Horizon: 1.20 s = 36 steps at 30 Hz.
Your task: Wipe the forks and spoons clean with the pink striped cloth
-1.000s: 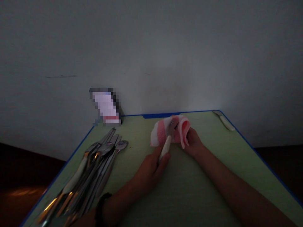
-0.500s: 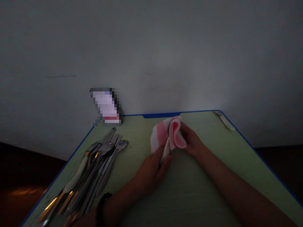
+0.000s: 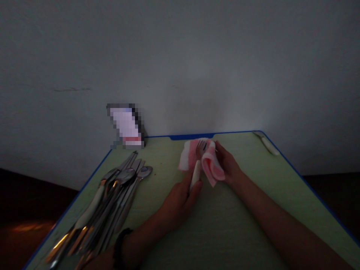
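My left hand (image 3: 182, 200) is closed on the white handle of a fork (image 3: 195, 176), whose metal tines point away from me. Behind and beside the fork head lies a pink and white striped cloth (image 3: 189, 154), bunched in a loose fold on its right side. My right hand (image 3: 228, 165) grips that cloth from the right, its fingertips mostly hidden behind the fabric. Both hands are above the middle of the pale green table (image 3: 225, 217).
A pile of spoons, forks and knives (image 3: 112, 202) covers the table's left side. At the far right corner lies a white-handled utensil (image 3: 268, 144). A blurred phone (image 3: 126, 125) leans against the grey wall (image 3: 197, 67) at the back left.
The cloth has opened away from the fork, so the tines now show. Its folded part hangs lower on the right. Both hands stay nearly in place.
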{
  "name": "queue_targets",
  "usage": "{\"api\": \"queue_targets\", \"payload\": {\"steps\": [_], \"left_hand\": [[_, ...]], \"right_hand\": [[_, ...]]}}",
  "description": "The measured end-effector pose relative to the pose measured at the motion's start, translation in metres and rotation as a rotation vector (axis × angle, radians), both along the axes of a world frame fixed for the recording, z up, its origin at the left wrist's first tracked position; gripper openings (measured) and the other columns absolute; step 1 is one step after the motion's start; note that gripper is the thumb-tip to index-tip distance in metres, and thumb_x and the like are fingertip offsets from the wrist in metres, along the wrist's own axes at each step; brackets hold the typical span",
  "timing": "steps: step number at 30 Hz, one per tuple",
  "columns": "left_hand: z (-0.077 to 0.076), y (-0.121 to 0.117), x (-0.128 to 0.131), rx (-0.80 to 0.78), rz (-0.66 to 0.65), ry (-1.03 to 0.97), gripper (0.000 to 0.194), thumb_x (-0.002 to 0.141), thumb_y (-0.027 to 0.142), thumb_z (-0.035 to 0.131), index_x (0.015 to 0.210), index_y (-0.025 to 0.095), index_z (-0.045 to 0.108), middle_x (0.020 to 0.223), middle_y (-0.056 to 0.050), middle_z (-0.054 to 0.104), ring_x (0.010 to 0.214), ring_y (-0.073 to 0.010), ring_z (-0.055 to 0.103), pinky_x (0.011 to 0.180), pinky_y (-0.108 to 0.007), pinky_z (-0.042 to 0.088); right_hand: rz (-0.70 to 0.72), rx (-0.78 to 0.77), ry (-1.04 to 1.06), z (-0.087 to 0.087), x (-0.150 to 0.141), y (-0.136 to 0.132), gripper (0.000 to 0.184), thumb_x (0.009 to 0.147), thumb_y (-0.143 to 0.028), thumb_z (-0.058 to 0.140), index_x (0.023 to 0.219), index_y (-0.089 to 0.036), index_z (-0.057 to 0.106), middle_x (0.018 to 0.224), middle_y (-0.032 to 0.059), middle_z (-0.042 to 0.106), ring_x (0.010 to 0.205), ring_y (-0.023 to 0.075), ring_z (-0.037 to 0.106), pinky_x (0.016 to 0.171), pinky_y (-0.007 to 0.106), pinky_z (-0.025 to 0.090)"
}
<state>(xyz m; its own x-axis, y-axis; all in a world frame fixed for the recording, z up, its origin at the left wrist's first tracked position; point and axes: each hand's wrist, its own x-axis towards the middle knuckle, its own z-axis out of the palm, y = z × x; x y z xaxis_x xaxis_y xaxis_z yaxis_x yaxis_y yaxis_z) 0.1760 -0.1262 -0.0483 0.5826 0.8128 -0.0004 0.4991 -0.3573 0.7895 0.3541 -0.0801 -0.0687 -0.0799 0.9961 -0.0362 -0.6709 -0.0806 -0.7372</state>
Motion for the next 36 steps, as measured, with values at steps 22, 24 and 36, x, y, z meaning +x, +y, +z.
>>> {"api": "queue_targets", "payload": {"steps": [22,24,36], "left_hand": [[0.000,-0.002,0.003,0.170,-0.132,0.344,0.032,0.093,0.037,0.032,0.110,0.014,0.045,0.090,-0.012,0.068,0.077,-0.0264,0.066,0.068,-0.037,0.050],[0.001,-0.003,0.003,0.169,-0.129,0.363,0.032,0.093,0.038,0.031,0.108,0.014,0.047,0.087,-0.012,0.068,0.073,-0.0251,0.066,0.065,-0.035,0.050],[-0.004,-0.001,0.000,0.078,-0.112,0.176,0.032,0.093,0.039,0.033,0.111,0.015,0.046,0.086,-0.008,0.065,0.073,-0.0211,0.061,0.066,-0.032,0.046]], "right_hand": [[0.033,-0.037,-0.173,-0.001,-0.010,-0.008,0.031,0.058,-0.029,0.077,0.084,-0.020,0.064,0.077,-0.0019,0.067,0.065,0.0102,0.059,0.063,0.023,0.048],[0.039,-0.039,-0.159,-0.001,-0.010,-0.008,0.030,0.058,-0.029,0.077,0.083,-0.021,0.064,0.077,-0.0021,0.067,0.065,0.0104,0.059,0.063,0.023,0.048],[-0.041,-0.080,-0.091,-0.004,-0.014,-0.004,0.033,0.069,-0.047,0.067,0.086,-0.018,0.065,0.074,0.0014,0.067,0.068,0.0143,0.060,0.069,0.028,0.047]]}}
